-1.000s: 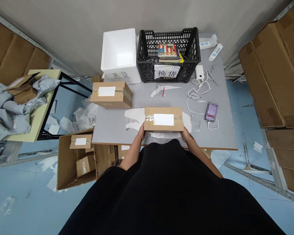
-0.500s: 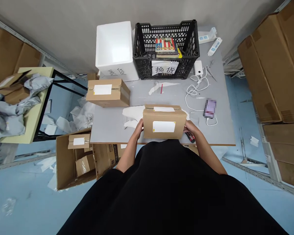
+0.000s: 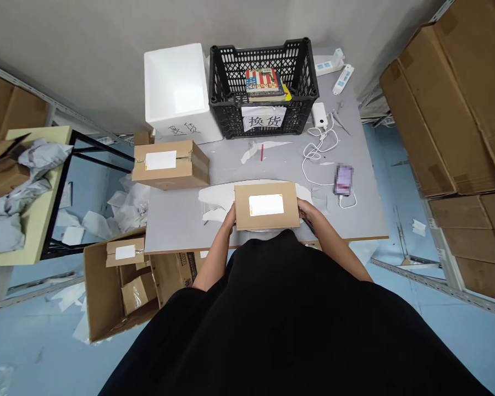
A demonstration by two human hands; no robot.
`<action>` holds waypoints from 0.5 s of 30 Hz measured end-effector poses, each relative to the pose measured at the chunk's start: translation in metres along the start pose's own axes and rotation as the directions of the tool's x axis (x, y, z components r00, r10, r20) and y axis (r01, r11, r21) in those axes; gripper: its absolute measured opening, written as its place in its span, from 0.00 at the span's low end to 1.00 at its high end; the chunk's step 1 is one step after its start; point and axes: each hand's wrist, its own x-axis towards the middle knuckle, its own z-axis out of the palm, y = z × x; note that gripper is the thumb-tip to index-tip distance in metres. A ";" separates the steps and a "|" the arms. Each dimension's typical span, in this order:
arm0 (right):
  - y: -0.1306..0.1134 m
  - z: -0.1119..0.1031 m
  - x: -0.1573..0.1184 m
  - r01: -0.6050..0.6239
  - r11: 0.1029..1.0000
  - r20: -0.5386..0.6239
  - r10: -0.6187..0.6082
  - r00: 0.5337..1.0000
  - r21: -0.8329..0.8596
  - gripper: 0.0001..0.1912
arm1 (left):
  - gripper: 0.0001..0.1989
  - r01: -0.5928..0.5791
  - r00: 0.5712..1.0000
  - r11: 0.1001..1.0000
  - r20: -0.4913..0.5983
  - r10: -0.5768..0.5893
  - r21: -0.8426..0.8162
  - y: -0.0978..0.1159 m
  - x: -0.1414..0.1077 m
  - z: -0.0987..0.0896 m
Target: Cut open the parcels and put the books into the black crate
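1. Taking the clock face as centred on the held carton (image 3: 266,221), with twelve toward the wall, that carton is at the front of the tabletop (image 3: 177,220), its broad labelled side facing up; whether its underside touches the surface cannot be told.
2. The left hand (image 3: 230,216) grips its end at nine o'clock, the right hand (image 3: 306,209) its end at three.
3. A dark tool (image 3: 311,224) with some red on it shows just beside the right hand, toward four o'clock; whether that hand holds it is unclear.
4. White sheeting (image 3: 215,194) spreads out from behind and beneath the carton, most visibly at nine.
5. Near ten o'clock, well apart, sits a taped carton (image 3: 160,177) with a white label.
6. At eleven stands a white foam box (image 3: 171,82); right beside it, at twelve, a black crate (image 3: 226,118) holds books (image 3: 265,85).
7. A white cable (image 3: 312,151) lies looped near one o'clock, and a phone (image 3: 344,180) between two and three.
8. At eight, on the floor, a large open box (image 3: 101,297) contains smaller cartons (image 3: 138,294).
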 end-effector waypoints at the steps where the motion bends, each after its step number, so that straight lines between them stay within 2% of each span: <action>1: 0.005 0.004 -0.003 0.041 0.998 0.010 -0.041 0.999 0.039 0.22 | 0.28 -0.041 0.999 0.998 0.004 0.042 -0.052 -0.002 0.001 0.004; 3: 0.017 0.012 -0.009 0.095 0.987 0.033 -0.100 0.994 0.129 0.24 | 0.26 -0.082 0.996 0.980 0.027 0.088 -0.180 -0.007 0.001 0.011; 6: 0.034 0.020 -0.016 0.137 0.959 0.070 -0.159 0.985 0.250 0.26 | 0.27 -0.056 0.992 0.946 0.086 0.088 -0.319 -0.015 0.000 0.015; 10: 0.048 0.019 -0.021 0.152 0.956 0.075 -0.176 0.981 0.252 0.28 | 0.26 -0.088 0.986 0.941 0.108 0.130 -0.327 -0.018 -0.003 0.010; 15: 0.057 0.010 -0.023 0.243 0.934 0.116 -0.281 0.953 0.263 0.26 | 0.24 -0.177 0.968 0.935 0.117 0.222 -0.308 -0.022 -0.009 0.002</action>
